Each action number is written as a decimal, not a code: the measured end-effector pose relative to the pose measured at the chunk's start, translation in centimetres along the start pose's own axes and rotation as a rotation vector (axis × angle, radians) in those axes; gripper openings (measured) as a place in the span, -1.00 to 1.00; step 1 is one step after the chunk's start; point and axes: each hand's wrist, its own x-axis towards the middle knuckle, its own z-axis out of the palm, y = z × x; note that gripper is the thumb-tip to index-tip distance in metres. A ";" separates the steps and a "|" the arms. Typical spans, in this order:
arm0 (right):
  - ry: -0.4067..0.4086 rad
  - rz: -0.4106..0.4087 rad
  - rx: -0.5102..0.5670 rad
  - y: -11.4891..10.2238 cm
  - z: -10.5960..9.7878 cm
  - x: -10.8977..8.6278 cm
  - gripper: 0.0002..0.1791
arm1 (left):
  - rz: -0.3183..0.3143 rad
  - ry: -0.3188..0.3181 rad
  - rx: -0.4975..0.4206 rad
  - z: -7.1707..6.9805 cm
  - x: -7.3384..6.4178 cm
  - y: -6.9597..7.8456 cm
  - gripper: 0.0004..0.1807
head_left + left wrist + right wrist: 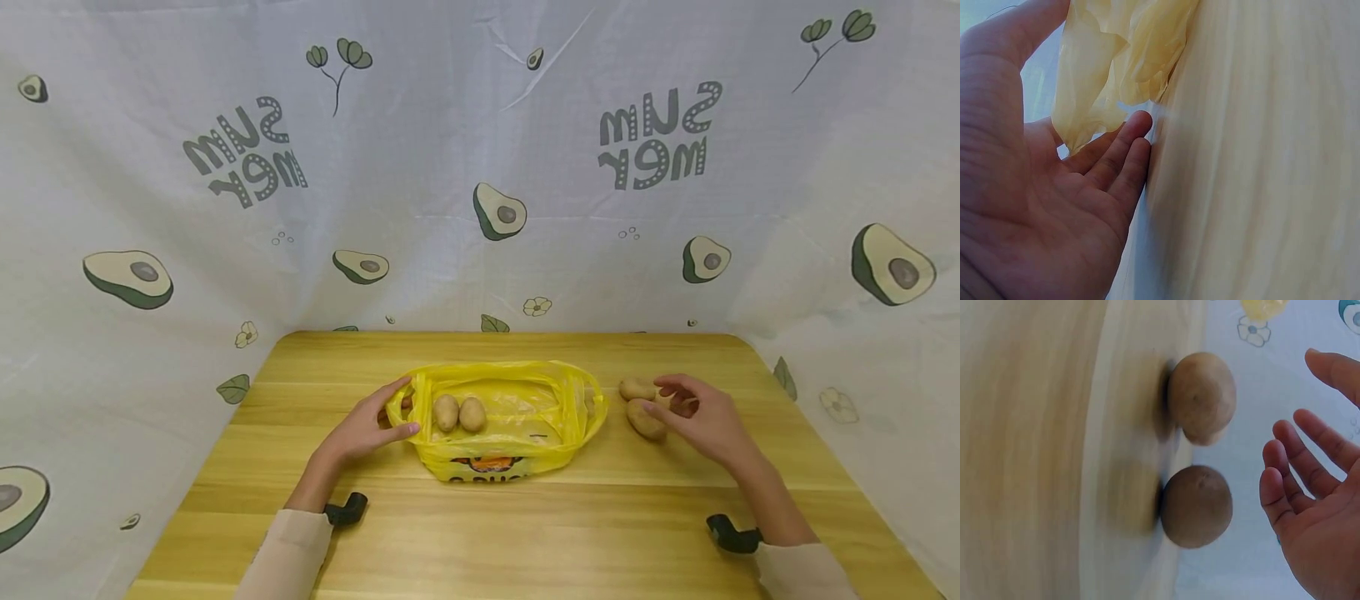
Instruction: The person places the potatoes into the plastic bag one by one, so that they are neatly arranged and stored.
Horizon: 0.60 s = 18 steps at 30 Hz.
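A yellow plastic bag [495, 458] lies with its mouth spread wide, and two potatoes [472, 414] rest side by side inside it. My left hand [367, 429] holds the bag's left handle end, thumb at the front rim and fingers toward the back. In the left wrist view, yellow plastic [1091, 69] passes between thumb and fingers, and the lower fingers extend loosely below it. My right hand [705, 417] hovers over loose potatoes [645, 419] to the right of the bag, fingers slightly bent and nothing in them. The right wrist view has a potato [1197, 506] apart from the fingertips.
The wooden table [525, 533] carries the bag and potatoes. A white curtain [420, 167] with avocado prints and lettering stands along its back and sides. Dark wrist cameras [731, 535] are strapped below both hands.
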 end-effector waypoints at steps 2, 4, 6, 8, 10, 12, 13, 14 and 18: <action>0.003 0.012 -0.010 0.5 -0.2 -0.2 -0.50 | 0.003 0.001 -0.001 0.0 0.0 0.0 0.00; 0.002 0.021 -0.019 0.9 -0.5 -0.4 -0.48 | 0.005 0.003 -0.003 0.0 0.0 0.0 0.00; 0.006 0.028 -0.039 1.3 -0.8 -0.6 -0.46 | 0.004 0.003 -0.002 0.0 0.0 0.0 0.00; 0.006 0.032 -0.054 1.6 -1.0 -0.7 -0.45 | 0.002 0.000 0.002 0.0 0.0 0.0 0.01; 0.008 0.030 -0.076 1.8 -1.2 -0.9 -0.44 | -0.002 -0.001 0.008 0.0 0.0 0.0 0.01; 0.009 0.031 -0.094 2.0 -1.3 -0.9 -0.44 | 0.006 -0.001 0.014 0.0 0.0 0.0 0.01; 0.007 0.029 -0.097 2.1 -1.3 -1.0 -0.43 | 0.005 0.000 0.016 0.0 0.0 0.1 0.01; 0.003 0.031 -0.101 2.2 -1.3 -1.0 -0.43 | 0.005 0.000 0.018 0.0 0.0 0.1 0.01; -0.016 0.049 -0.114 2.6 -1.3 -1.0 -0.38 | 0.005 0.000 0.023 0.0 0.0 0.1 0.01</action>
